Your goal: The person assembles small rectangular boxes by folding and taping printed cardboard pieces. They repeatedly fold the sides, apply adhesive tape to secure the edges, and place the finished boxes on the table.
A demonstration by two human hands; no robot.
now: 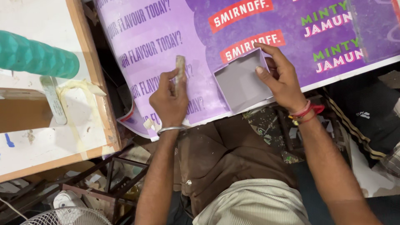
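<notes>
Left hand [168, 102] pinches small stick [180, 71] upright; right hand [280, 77] grips empty grey box [241, 81] on purple board [175, 37].

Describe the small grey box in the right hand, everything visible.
The small grey box is an open-topped, shallow, square tray of matt grey card or board with thin upright walls, empty inside. It rests tilted on the purple printed board, near its lower edge. The right hand grips its far right corner, thumb inside the wall.
</notes>
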